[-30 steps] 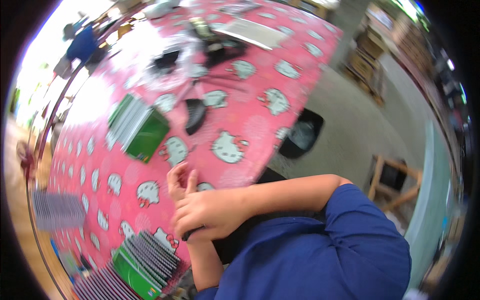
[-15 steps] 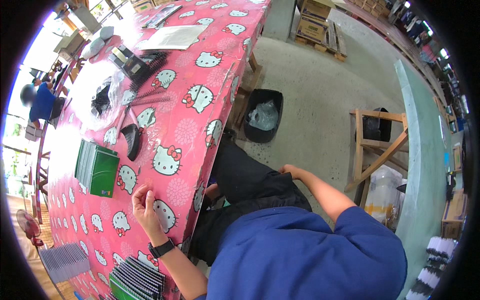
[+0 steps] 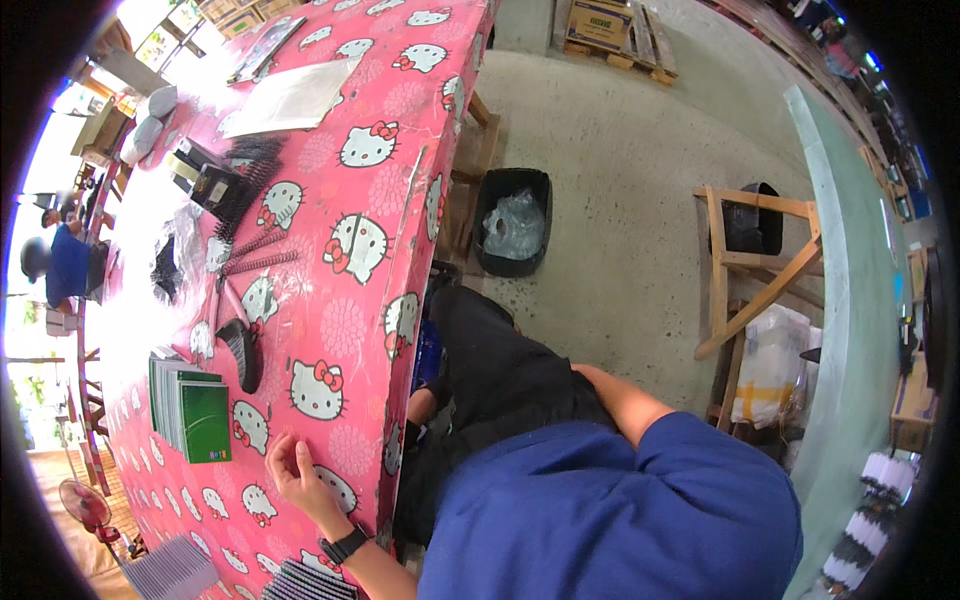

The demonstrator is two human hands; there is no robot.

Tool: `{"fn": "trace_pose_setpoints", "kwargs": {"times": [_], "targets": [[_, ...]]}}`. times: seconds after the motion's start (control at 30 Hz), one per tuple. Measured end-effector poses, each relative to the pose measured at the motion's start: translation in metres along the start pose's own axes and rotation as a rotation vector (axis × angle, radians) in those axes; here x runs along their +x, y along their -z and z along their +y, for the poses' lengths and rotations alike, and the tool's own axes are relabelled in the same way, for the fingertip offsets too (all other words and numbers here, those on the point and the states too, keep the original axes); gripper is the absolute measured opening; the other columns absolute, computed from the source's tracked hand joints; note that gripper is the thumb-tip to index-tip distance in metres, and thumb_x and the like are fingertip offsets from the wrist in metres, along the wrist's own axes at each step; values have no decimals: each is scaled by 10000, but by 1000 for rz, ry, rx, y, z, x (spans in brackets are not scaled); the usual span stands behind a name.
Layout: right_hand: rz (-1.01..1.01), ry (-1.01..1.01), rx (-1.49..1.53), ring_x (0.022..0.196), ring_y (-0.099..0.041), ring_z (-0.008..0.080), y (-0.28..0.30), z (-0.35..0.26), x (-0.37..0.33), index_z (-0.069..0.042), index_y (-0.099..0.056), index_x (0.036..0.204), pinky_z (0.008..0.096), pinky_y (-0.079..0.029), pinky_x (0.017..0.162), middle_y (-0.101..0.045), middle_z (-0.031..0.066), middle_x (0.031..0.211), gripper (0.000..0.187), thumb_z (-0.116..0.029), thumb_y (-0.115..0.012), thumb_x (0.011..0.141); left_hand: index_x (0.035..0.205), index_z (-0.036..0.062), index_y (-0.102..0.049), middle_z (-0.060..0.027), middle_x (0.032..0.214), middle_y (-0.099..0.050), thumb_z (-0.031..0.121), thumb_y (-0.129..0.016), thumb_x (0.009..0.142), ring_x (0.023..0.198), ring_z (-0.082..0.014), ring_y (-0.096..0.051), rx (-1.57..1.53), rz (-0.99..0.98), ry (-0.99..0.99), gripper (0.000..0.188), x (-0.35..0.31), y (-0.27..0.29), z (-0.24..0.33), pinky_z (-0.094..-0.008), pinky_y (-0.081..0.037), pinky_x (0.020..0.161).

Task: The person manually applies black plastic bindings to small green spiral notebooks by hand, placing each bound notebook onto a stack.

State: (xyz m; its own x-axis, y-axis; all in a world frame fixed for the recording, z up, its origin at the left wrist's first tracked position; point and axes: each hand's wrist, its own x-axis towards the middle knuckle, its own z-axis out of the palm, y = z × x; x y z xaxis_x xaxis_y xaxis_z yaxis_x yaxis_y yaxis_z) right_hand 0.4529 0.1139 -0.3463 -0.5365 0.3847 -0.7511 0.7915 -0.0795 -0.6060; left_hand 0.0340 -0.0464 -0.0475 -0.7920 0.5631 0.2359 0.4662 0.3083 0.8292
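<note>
My left hand (image 3: 298, 478) rests on the pink patterned table cover (image 3: 345, 335), holding nothing, its fingers loosely bent and the thumb apart. A dark watch is on that wrist. Just left of the hand stands a stack of green notebooks (image 3: 205, 422). Beyond it lie a black-bristled brush (image 3: 240, 355), a tool with pink handles (image 3: 232, 300) and dark spiral binding coils (image 3: 262, 250). My right forearm (image 3: 635, 402) bends down beside my black-clothed thigh, which hides the hand and its fingers.
Coil-bound books (image 3: 305, 582) and a pale stack (image 3: 172, 570) sit at the table's near end. White sheets (image 3: 290, 98) lie farther off. On the floor stand a black bin (image 3: 512, 225) with clear plastic inside and a wooden trestle (image 3: 715, 270). A person in blue (image 3: 68, 265) is far left.
The view has shifted, so the table things appear farther left and the notebooks lower. My right hand, visible on my thigh before, is now hidden. My left hand stays on the table.
</note>
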Motion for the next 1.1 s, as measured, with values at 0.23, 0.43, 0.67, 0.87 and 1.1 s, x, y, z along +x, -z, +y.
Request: {"fn": "trace_pose_setpoints", "kwargs": {"times": [0.23, 0.43, 0.67, 0.87, 1.1], "targets": [[-102, -47, 158, 751, -626, 203, -23, -6, 16, 6, -670, 922, 339, -478, 657, -670, 110, 811, 191, -142, -580, 840, 1023, -46, -546, -148, 1154, -520, 127, -457, 966, 1097, -250, -493, 271, 31, 42, 203, -8, -5, 13, -366, -402, 955], [-127, -164, 268, 731, -615, 190, -4, -29, 15, 8, -667, 914, 332, -472, 641, -663, 93, 793, 187, -144, -584, 843, 1108, -35, -519, -177, 1178, -511, 200, -428, 974, 1156, -322, -427, 590, 9, 37, 285, -8, -11, 7, -432, -318, 1010], [-50, -249, 222, 708, -602, 174, 38, -72, 17, 10, -663, 906, 324, -466, 623, -655, 73, 772, 183, -146, -588, 846, 1099, -45, -420, -228, 1243, -386, 333, -439, 951, 1180, -354, -354, 753, -129, 133, 406, -17, 0, 9, -518, -255, 1019], [45, -218, 119, 688, -591, 161, 57, -71, 44, 12, -660, 898, 317, -461, 608, -649, 55, 755, 180, -148, -592, 848, 1099, -28, -457, -205, 1223, -416, 294, -466, 942, 1162, -338, -379, 686, -15, 61, 359, -17, -12, 14, -500, -295, 993], [77, -107, -112, 665, -578, 145, 66, -34, 91, 14, -656, 890, 308, -455, 589, -641, 35, 734, 179, -150, -596, 851, 1032, 29, -565, -176, 1144, -527, 173, -597, 848, 1113, -337, -457, 614, 15, 33, 236, -13, -11, 24, -448, -342, 967]]}}
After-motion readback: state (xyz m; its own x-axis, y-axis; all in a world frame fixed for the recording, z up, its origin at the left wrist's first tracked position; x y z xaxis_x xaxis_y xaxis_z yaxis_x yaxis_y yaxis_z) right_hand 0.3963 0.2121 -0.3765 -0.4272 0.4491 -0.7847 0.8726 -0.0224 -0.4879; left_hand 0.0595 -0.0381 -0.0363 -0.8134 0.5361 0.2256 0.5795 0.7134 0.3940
